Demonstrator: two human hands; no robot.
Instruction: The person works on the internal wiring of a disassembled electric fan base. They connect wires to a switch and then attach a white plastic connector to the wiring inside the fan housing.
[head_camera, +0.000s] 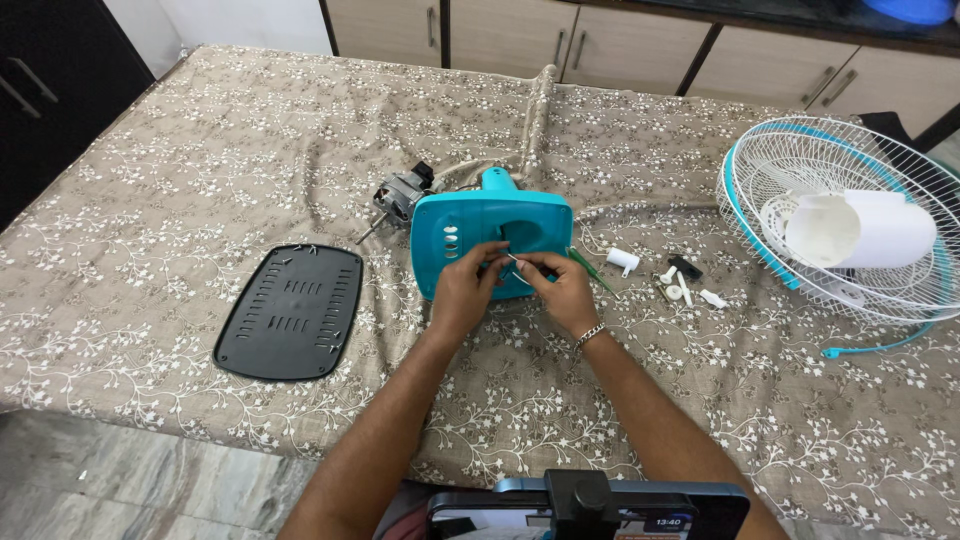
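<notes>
Head view, contents of the table as seen past my forearms. My left hand (466, 285) rests against the open face of the teal fan base housing (490, 240), fingers curled and pinching a thin pale wire (514, 262) at the housing's lower edge. My right hand (562, 288), a chain bracelet (589, 335) at its wrist, is closed on the same wire from the other side, fingertips meeting those of the left; whether anything else is held I cannot tell. The housing lies near the middle of the table, on a beige floral tablecloth (200, 170). Just behind it, touching its upper left corner: the fan motor (402, 192), shaft pointing down-left. Beside my right hand, partly under it: a green-handled screwdriver (590, 270). Right of that, a loose group of small white plastic parts (685, 287) with one small black piece (685, 267). Far right: the white wire fan guard (850, 170) with teal rim, a white cylindrical cover (865, 228) lying inside it. Left, well apart from the housing: a black slotted base plate (291, 311), lying flat. At the bottom edge: a phone on a mount (588, 505).
</notes>
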